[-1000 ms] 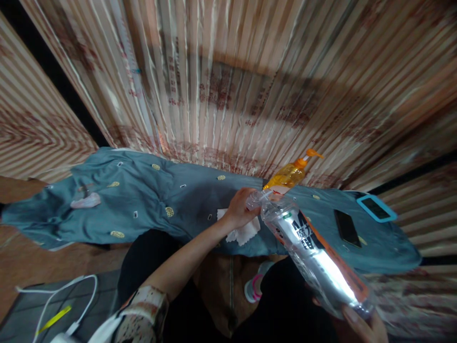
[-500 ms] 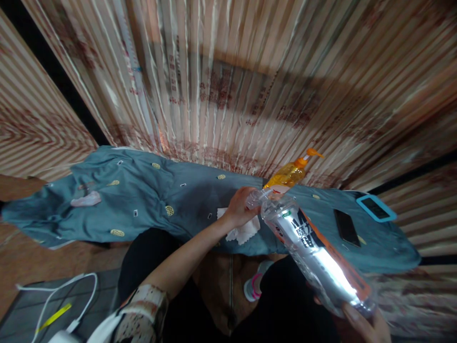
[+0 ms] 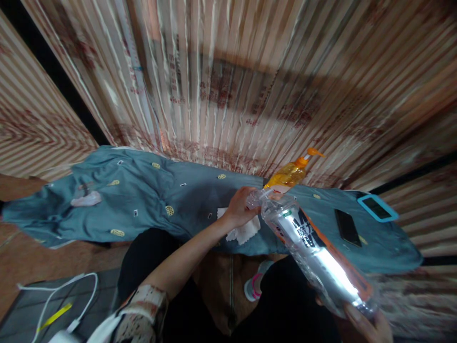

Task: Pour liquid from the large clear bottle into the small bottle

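Note:
A large clear plastic bottle (image 3: 321, 252) with a silver and orange label lies slanted across the right half of the head view. Its narrow end points up and left, toward the pump bottle. My left hand (image 3: 243, 207) is closed around clear plastic at that narrow end; the fingers partly hide it. At the base, low on the right, my right hand (image 3: 371, 326) grips the same bottle, thumb on top, other fingers mostly hidden beneath. Just behind the narrow end stands a pump bottle (image 3: 289, 174) of yellow liquid with an orange pump head. Below my left wrist lies a white cloth (image 3: 246, 232).
A grey-green patterned cloth (image 3: 193, 190) covers the long narrow table. On its right are a black phone (image 3: 348, 227) and a blue-framed device (image 3: 377, 208). A pale crumpled item (image 3: 86, 198) lies on the left. Striped curtains (image 3: 228, 95) hang close behind. A white cable (image 3: 94, 290) is lower left.
Both hands and the bottle hold almost the same pose. Only a very slight shift of the view shows.

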`<action>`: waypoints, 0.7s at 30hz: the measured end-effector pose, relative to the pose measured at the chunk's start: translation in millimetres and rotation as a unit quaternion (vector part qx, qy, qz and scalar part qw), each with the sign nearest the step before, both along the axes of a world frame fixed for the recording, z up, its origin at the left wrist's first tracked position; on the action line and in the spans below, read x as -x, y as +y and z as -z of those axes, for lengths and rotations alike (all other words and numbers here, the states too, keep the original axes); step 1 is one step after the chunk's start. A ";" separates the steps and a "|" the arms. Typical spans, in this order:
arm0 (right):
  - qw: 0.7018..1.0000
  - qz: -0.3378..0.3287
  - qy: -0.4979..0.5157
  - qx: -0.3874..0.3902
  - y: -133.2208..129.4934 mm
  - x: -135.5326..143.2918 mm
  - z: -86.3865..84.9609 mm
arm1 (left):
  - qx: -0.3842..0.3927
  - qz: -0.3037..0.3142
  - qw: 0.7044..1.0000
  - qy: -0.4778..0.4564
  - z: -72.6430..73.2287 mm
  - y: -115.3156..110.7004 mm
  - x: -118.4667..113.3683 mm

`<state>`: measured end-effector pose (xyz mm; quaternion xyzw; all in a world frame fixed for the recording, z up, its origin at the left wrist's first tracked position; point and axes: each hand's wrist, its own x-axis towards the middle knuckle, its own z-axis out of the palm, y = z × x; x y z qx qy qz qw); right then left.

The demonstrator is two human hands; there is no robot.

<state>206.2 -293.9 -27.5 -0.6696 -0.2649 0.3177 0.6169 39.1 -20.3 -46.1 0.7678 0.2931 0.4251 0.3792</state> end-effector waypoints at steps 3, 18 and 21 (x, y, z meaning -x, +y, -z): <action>1.000 -0.007 -0.010 -0.002 -1.7 -4.3 3.4 | -0.002 -0.001 1.000 0.001 -0.9 -0.1 0.3; 0.997 0.052 0.038 0.034 8.6 17.6 -20.8 | -0.011 0.003 1.000 -0.008 0.0 0.8 -0.2; 0.998 0.049 0.032 0.020 8.6 18.0 -21.0 | -0.008 0.005 1.000 -0.006 -0.8 0.3 0.0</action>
